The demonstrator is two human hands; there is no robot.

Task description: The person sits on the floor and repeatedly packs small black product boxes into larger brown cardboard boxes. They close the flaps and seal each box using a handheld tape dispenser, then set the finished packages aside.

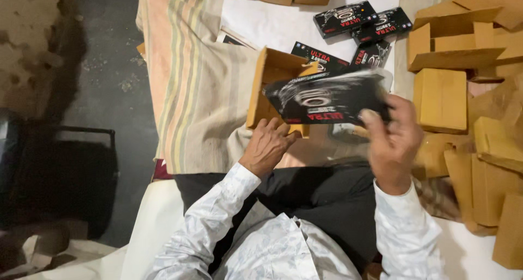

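Observation:
My left hand grips the bottom edge of an open brown cardboard box, which stands tilted on a striped cloth. My right hand holds a flat black printed packet by its right end, level with the box's open mouth and partly overlapping it. The packet is blurred. White patterned sleeves cover both arms.
Several black printed packets lie on a white sheet behind the box. Several brown cardboard boxes are piled along the right side. The striped cloth covers the left; a dark floor and a black frame lie further left.

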